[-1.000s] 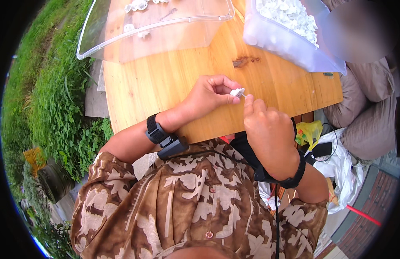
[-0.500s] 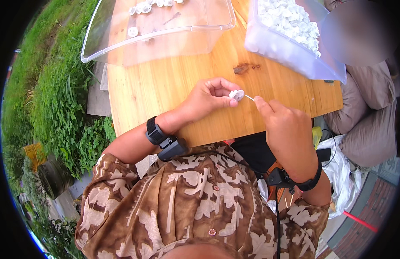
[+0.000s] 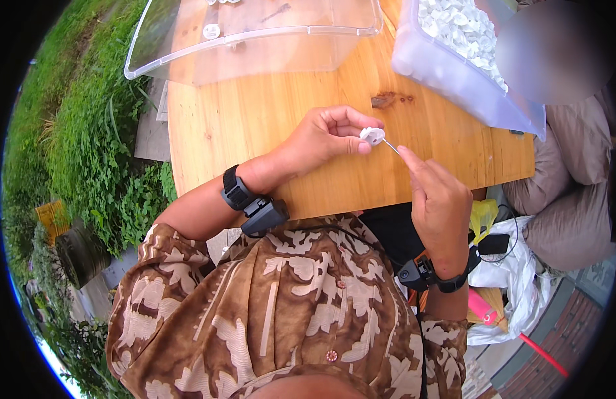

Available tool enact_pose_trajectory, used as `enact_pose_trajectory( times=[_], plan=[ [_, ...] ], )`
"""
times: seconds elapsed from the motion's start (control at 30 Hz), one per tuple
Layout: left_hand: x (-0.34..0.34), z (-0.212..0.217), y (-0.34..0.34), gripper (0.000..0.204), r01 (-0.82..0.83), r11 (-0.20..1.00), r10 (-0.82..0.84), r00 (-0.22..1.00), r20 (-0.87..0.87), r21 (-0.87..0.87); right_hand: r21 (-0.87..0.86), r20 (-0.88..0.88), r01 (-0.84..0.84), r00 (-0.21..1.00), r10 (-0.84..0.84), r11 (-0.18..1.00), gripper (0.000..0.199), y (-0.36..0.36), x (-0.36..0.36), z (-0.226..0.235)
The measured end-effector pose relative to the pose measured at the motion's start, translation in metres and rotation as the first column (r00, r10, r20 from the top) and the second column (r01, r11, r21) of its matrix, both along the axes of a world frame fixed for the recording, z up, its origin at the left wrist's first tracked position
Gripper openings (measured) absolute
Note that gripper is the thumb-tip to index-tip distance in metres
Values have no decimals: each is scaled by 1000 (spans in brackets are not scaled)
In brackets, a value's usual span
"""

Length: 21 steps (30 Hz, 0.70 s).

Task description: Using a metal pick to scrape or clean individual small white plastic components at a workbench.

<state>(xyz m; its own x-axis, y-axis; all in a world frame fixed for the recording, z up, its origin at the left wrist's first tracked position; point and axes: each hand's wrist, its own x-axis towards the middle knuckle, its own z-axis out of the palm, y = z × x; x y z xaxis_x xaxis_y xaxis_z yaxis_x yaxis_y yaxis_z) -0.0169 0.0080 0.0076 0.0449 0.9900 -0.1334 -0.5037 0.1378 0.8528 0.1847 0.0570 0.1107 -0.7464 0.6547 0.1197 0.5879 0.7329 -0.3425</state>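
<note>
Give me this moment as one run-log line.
left hand: pinches small white disc | right hand: holds thin metal pin at disc | wooden table: clear tray, bin of white discs

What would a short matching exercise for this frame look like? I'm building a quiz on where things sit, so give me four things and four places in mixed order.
Things:
1. small white round part
2. thin metal pin
3. clear flat tray
4. clear bin of white parts

Places:
A. far right of the wooden table
B. pinched in the left hand
C. far left of the table, jutting over its edge
D. at the fingertips of the right hand

Pairs: 1-B, 2-D, 3-C, 4-A
</note>
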Motion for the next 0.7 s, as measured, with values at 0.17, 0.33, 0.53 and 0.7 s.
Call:
enact_pose_trajectory(
  times=[0.17, 0.33, 0.53, 0.7],
  plan=[
    [0, -1, -1, 27, -7, 1000, 7, 1000, -4, -6, 20, 20, -32, 999, 32, 999, 40, -1, -5, -1],
    [2, -3, 0, 29, -12, 1000, 12, 1000, -1, -14, 65, 96, -41, 995, 35, 997, 39, -3, -8, -3],
    [3, -7, 0, 27, -26, 1000, 26, 999, 25, -8, 113, 164, -35, 986, 16, 993, 37, -8, -13, -3],
    [3, -5, -1, 26, -10, 1000, 10, 1000, -13, -22, 36, 115, -108, 988, 103, 994, 34, 6, -9, -6]
  ],
)
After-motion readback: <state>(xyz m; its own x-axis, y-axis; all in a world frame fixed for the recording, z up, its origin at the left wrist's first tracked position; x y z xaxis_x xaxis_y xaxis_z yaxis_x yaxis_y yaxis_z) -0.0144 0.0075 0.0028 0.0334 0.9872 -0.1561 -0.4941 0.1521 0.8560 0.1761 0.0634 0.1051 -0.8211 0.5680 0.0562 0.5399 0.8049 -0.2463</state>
